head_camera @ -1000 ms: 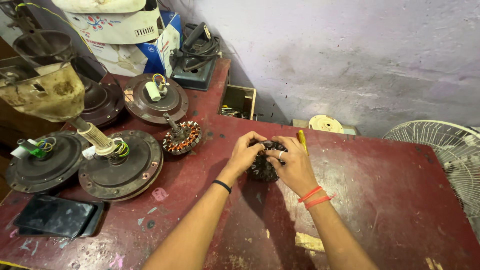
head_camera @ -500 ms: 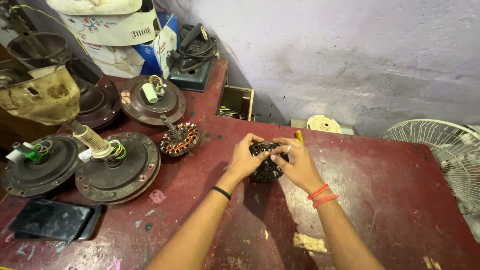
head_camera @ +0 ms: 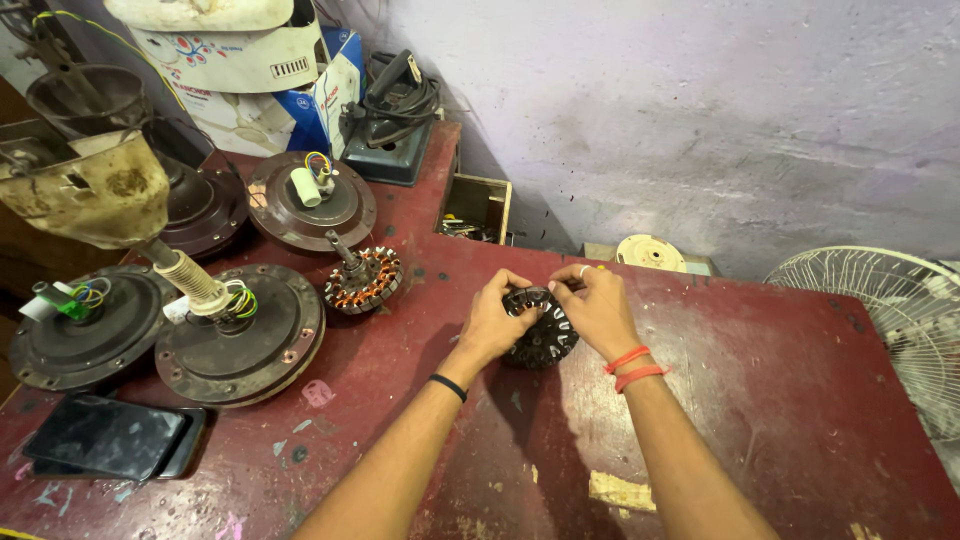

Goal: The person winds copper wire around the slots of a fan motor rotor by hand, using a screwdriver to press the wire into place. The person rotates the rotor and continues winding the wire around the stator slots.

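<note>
Black stator (head_camera: 543,335) between both hands

Left hand (head_camera: 492,322) and right hand (head_camera: 598,308) close together, fingers (head_camera: 566,279) curled inward.

white and blue cardboard boxes (head_camera: 250,85) at the table's far-left corner; dark-screened phone (head_camera: 105,436) lying near-left

Both hands' fingers (head_camera: 520,290) hide the stator's (head_camera: 545,340) top, perhaps wire
</note>
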